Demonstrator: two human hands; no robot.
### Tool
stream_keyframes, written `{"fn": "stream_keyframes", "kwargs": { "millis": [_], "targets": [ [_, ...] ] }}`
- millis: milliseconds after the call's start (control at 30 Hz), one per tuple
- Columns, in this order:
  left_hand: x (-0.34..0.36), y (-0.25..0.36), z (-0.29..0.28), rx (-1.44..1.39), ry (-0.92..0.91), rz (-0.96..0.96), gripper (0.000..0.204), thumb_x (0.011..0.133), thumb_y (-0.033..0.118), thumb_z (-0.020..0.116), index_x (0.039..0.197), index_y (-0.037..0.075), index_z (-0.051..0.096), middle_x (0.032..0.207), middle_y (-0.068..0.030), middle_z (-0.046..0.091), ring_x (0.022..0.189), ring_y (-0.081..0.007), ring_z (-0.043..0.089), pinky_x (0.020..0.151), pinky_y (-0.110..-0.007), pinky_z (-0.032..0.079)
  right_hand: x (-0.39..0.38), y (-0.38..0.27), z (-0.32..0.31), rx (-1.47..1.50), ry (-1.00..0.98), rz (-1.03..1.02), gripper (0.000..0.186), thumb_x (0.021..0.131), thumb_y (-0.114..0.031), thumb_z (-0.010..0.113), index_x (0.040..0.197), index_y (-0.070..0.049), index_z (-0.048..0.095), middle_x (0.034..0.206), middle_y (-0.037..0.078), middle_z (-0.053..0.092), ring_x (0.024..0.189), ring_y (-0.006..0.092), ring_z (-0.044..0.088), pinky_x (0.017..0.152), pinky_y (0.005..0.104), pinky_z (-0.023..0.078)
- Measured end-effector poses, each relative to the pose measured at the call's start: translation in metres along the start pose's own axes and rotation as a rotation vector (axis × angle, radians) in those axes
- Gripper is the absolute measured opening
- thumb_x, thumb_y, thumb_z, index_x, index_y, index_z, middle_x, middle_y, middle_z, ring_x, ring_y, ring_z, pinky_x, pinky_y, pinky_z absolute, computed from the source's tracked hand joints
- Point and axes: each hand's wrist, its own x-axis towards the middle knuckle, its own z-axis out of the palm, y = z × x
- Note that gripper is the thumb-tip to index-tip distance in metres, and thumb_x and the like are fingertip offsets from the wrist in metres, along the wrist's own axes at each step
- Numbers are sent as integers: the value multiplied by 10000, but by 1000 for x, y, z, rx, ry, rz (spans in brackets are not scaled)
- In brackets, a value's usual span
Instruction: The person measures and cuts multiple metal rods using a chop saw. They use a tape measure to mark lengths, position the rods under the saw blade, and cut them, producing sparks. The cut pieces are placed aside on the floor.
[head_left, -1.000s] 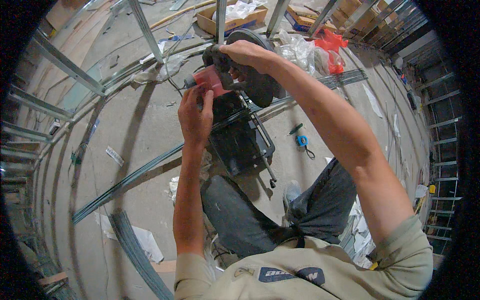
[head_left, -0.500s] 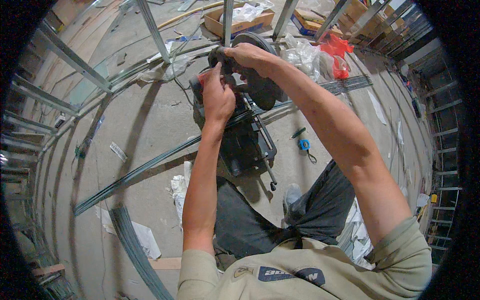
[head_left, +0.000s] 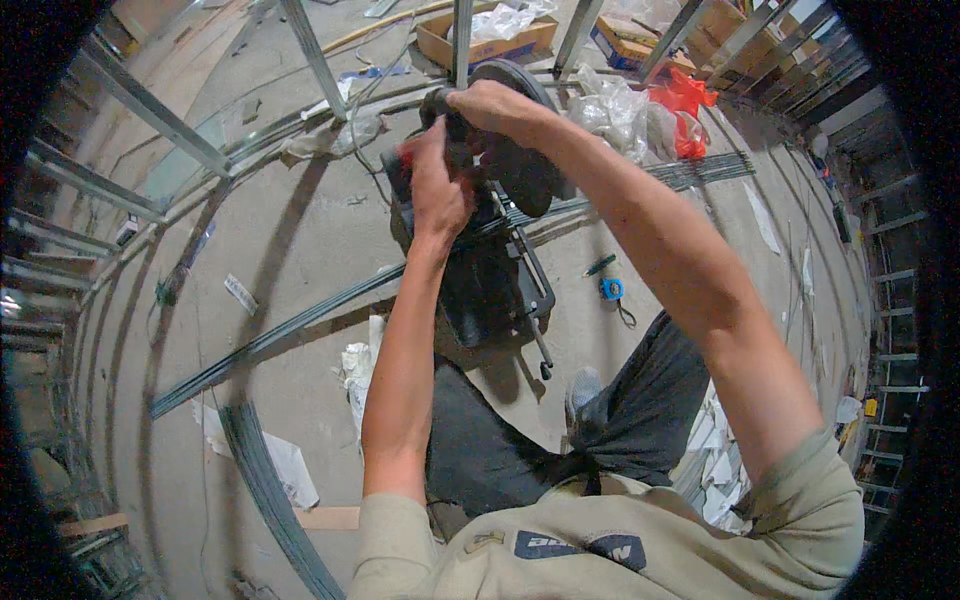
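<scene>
right hand point(head_left: 497, 103) wrapped tight round the chop saw point(head_left: 500, 240) handle | left hand point(head_left: 437, 195) fingers curled on the saw's red part | blade mostly hidden behind both hands

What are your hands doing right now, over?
Right hand gripping the chop saw handle up top. Left hand on the saw's red part. Long metal track lying under the saw. Nothing blocking the hands.

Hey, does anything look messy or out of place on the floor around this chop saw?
Yes. Crumpled white scraps lie loose on the concrete left of the chop saw, and a blue tape measure sits on the floor to its right. Both hands are on the saw.
</scene>
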Motion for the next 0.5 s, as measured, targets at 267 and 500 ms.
{"fn": "stream_keyframes", "kwargs": {
  "millis": [267,500],
  "targets": [
    [-90,-44,-100,647,367,73,418,862,-18,558,1275,11,612,1155,-157,617,1044,-305,641,889,-402,538,-9,-11,13,-550,462,-222,525,934,-405,552,1250,11,610,1164,313,654,1132,444,635,953,504,515],
    [-176,-169,-168,1254,-234,-261,732,763,126,757,1433,69,468,1296,-184,545,1275,-383,482,1088,-496,381,-9,-5,17,-618,607,-576,480,964,-420,583,1216,-15,636,1087,281,676,1009,444,666,910,499,527]
  ]
}}
